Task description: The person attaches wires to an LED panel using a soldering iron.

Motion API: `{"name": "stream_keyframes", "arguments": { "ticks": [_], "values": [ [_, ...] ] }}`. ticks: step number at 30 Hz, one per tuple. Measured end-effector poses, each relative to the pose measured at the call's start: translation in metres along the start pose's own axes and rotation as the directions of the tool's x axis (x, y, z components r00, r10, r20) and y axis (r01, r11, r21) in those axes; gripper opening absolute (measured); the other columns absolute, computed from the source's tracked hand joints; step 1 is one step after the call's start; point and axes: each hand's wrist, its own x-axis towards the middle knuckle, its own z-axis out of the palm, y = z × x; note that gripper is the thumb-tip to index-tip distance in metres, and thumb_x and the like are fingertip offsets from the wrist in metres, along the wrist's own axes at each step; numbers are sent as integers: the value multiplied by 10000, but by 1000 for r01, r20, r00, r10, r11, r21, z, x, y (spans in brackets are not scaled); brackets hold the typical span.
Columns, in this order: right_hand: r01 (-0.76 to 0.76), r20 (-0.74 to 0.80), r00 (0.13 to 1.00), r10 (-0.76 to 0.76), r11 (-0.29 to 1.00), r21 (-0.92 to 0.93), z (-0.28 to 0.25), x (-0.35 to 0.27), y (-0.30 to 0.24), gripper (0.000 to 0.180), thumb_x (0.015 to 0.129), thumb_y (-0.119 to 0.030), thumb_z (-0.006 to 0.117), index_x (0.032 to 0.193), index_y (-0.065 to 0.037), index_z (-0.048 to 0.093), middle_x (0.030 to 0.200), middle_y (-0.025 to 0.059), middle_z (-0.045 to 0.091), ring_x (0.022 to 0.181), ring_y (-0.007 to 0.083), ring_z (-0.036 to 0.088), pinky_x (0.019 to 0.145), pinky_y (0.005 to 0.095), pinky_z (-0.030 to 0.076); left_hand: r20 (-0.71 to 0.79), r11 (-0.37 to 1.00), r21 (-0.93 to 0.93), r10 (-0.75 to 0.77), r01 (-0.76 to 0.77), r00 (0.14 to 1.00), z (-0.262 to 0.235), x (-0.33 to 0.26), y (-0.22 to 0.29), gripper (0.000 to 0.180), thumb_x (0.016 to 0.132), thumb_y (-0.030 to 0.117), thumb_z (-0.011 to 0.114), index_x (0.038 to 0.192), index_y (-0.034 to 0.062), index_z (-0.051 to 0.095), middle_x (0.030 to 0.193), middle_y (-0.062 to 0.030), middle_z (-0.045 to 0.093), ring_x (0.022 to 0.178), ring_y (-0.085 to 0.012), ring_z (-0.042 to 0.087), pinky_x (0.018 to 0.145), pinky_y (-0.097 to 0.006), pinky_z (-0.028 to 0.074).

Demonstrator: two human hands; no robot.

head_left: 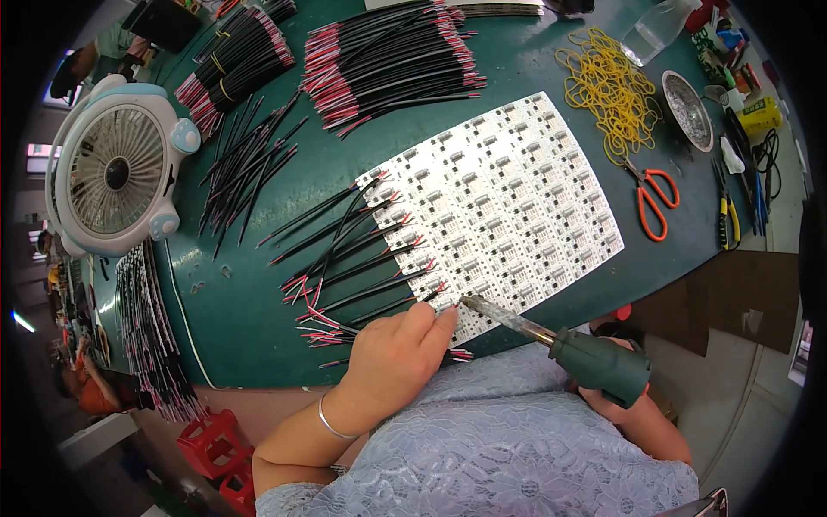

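A white panel of small circuit boards (517,194) lies at a slant on the green table. Along its left edge, several black wires (332,215) with red and white ends lie attached or resting on the boards. My left hand (392,353) is closed in a pinch at the panel's near left corner, on a wire mostly hidden by the fingers. In my right hand (613,403) is a soldering iron (599,366) with a green handle. Its tip touches or hovers just beside my left fingertips; I cannot tell which. The handle hides most of the right fingers.
Bundles of black wires (396,65) lie at the back, with loose wires (245,168) nearer. A fan (116,172) stands at left. To the right are yellow rubber bands (607,90), orange-handled scissors (655,202), a metal bowl (687,112) and yellow-handled pliers (728,220).
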Motion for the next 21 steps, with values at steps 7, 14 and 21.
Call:
{"name": "stream_keyframes", "arguments": {
  "ticks": [7, 14, 21],
  "values": [
    [84, 32, 996, -82, 994, -67, 1, -6, 10, 327, 651, -91, 682, 962, -14, 619, 936, 128, 635, 824, 269, 631, 726, 336, 508, 12, 1000, -15, -18, 18, 1000, -1, 1, 1, 167, 767, 119, 595, 926, 68, 604, 685, -31, 409, 527, -143, 504, 445, -282, 403],
    [143, 48, 989, -138, 979, -142, -7, 2, -1, 300, 692, -71, 629, 986, -14, 616, 951, 123, 630, 808, 262, 633, 704, 341, 512, 30, 999, -13, -29, 30, 999, -2, 2, 2, 157, 768, 120, 594, 917, 69, 602, 684, -34, 411, 525, -149, 510, 438, -289, 406],
    [-360, 51, 927, 372, 844, 397, -1, -22, 2, 269, 732, -32, 572, 997, -10, 615, 886, 117, 633, 666, 246, 625, 641, 358, 496, -1, 997, -50, -63, 62, 998, -2, 4, 2, 259, 662, 50, 606, 914, 90, 653, 707, -42, 481, 543, -190, 514, 462, -297, 425]
  ]
}}
